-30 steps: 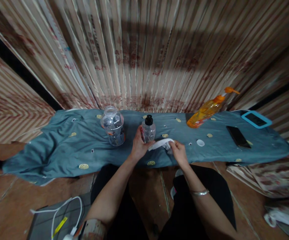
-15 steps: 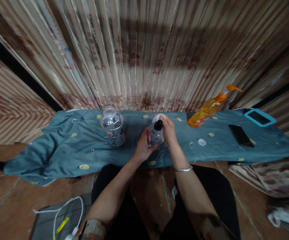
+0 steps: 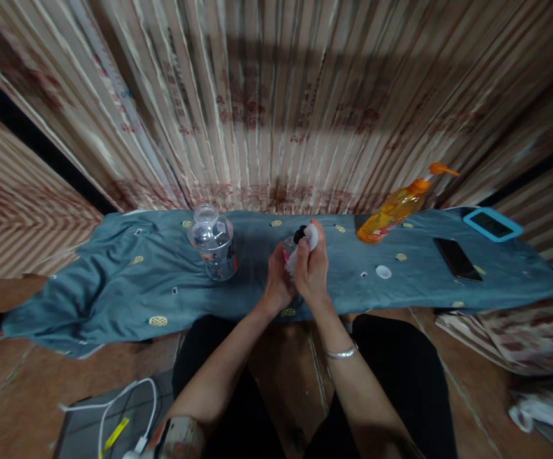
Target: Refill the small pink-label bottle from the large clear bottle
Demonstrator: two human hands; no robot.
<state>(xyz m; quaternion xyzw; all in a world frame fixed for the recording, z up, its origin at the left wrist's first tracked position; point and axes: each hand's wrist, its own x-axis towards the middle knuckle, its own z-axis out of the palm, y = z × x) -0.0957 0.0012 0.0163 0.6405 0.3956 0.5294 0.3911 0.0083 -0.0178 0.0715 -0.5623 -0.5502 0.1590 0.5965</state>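
Observation:
My left hand is closed around a small clear bottle with a black top, held above the cloth-covered board. My right hand grips a crumpled white tissue and presses it against the bottle's near right side. Most of the bottle's body is hidden behind the fingers and the tissue. To the left stands a larger clear plastic bottle with no cap, its label partly orange. A round white cap lies to the right of my hands.
An orange pump bottle stands at the back right. Farther right lie a black phone and a blue-framed device. The teal cloth is wrinkled at the left. A striped curtain hangs close behind.
My right hand has moved the white tissue from behind the bottle to its near right side, covering more of it. The bottle stays in my left hand.

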